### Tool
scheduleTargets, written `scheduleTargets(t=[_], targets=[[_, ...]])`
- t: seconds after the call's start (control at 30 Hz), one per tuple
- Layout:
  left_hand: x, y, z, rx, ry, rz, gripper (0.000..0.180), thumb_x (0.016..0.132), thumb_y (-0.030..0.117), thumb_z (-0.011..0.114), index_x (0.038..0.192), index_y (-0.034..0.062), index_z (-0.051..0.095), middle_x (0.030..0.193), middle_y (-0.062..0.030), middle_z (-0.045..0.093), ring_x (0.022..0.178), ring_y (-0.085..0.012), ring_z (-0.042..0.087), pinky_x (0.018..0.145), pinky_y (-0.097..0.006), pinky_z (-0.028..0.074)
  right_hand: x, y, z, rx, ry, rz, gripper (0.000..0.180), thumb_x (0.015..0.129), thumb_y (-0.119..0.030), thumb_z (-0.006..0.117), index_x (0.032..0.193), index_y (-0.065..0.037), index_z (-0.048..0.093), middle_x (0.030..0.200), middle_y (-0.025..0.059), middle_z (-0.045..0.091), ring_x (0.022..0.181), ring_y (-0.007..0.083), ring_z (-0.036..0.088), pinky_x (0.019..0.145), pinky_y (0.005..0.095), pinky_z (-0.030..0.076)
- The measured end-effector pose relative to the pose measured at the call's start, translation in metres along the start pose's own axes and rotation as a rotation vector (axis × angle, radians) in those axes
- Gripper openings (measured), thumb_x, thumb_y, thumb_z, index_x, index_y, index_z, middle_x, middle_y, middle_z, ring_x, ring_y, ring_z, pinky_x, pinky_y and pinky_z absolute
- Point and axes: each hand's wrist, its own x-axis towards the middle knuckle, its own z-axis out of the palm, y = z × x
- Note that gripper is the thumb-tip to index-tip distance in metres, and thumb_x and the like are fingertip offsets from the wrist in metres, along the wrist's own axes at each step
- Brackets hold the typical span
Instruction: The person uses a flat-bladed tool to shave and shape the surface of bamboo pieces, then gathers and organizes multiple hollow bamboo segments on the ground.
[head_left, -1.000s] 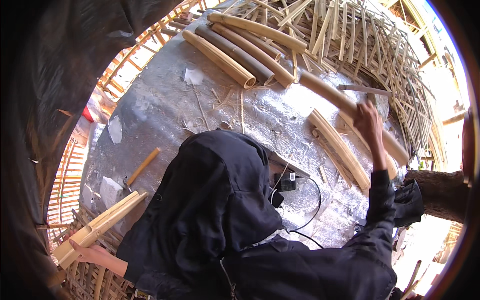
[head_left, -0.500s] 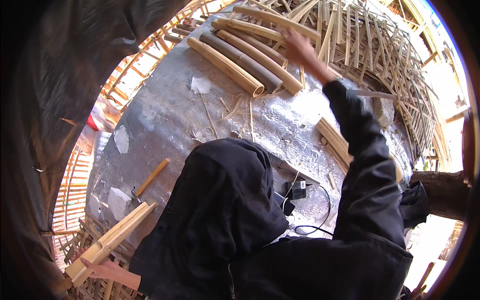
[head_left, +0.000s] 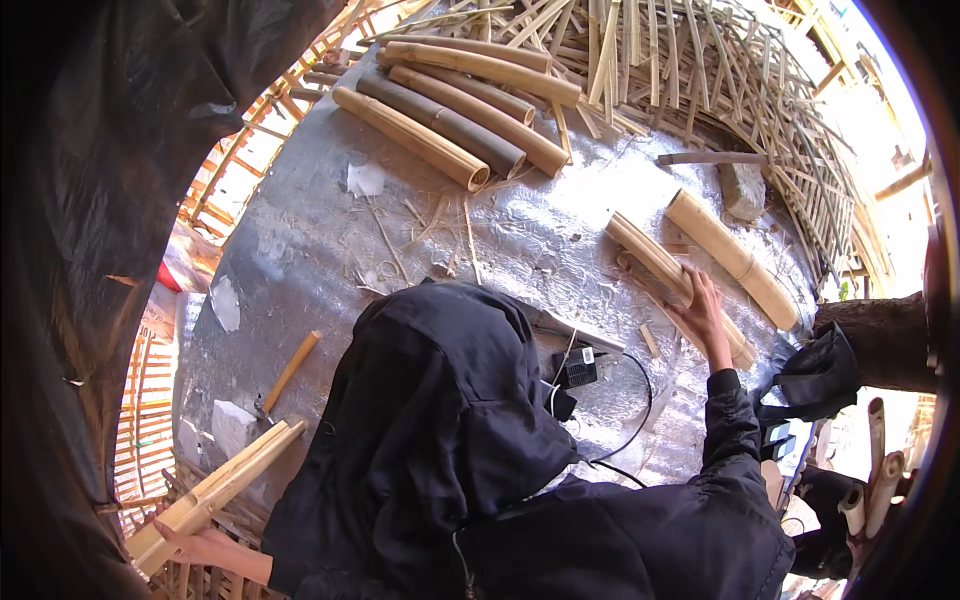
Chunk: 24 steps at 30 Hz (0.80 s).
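Note:
My left hand (head_left: 196, 543), at the lower left, is closed around the near end of some split bamboo pieces (head_left: 232, 478), which slant up to the right. On the right side of the silvery floor sheet, my right hand (head_left: 704, 312) grips a bundle of split bamboo (head_left: 655, 258), fingers over its far side and thumb on the near side. Just right of it lies a wider bamboo piece (head_left: 735, 262). Several bamboo lengths (head_left: 460, 122), one of them dark grey-brown, lie side by side at the far end. Black hood cloth fills the lower middle.
A heap of thin bamboo strips (head_left: 720, 90) rises at the far right, beside a grey block (head_left: 742, 192). A wooden-handled tool (head_left: 292, 372) and a whitish block (head_left: 233, 427) lie at the left. A black box with a cable (head_left: 578, 367) is near the middle.
My right hand has left the far bamboo lengths and come back to the split bamboo on the right. My left hand keeps its hold. The view has shifted slightly.

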Motion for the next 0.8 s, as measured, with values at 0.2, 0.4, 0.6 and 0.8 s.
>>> scheduleTargets(t=[0.2,0.4,0.6,0.8], targets=[[-0.009,0.003,0.004,-0.011,0.000,-0.008,0.048,0.101,0.017,0.065,0.140,-0.0049,0.047,0.122,-0.0208,0.065,0.112,-0.0302,0.066,0.103,-0.043,0.052,0.024,-0.017,-0.008,0.103,0.063,-0.157,0.063,0.067,-0.007,0.086,0.126,-0.009,0.062,0.120,0.0172,0.066,0.116,0.0376,0.061,0.101,0.0456,0.051],[-0.008,0.002,-0.014,-0.050,0.110,-0.043,0.043,0.100,0.020,0.067,0.136,0.0007,0.056,0.128,-0.0153,0.063,0.114,-0.0269,0.064,0.100,-0.045,0.053,0.131,-0.104,-0.056,0.179,0.295,-0.277,0.064,0.072,-0.011,0.089,0.129,0.000,0.062,0.120,0.0236,0.067,0.112,0.0342,0.066,0.095,0.0488,0.057],[-0.010,0.007,-0.012,-0.043,0.076,-0.004,0.045,0.099,0.019,0.068,0.138,0.0018,0.053,0.126,-0.0155,0.063,0.114,-0.0272,0.064,0.100,-0.044,0.052,0.370,-0.214,-0.125,0.094,0.396,-0.504,0.079,0.075,-0.037,0.087,0.140,-0.002,0.059,0.117,0.0235,0.070,0.105,0.0302,0.070,0.090,0.0437,0.056],[-0.026,0.023,0.017,0.109,0.050,0.063,0.045,0.100,0.019,0.067,0.138,0.0006,0.052,0.125,-0.0166,0.064,0.113,-0.0278,0.064,0.101,-0.044,0.052,0.402,-0.293,-0.101,0.176,0.371,-0.349,0.125,0.062,-0.048,0.093,0.157,0.001,0.029,0.141,0.0330,0.052,0.130,0.0411,0.053,0.108,0.0517,0.043]])
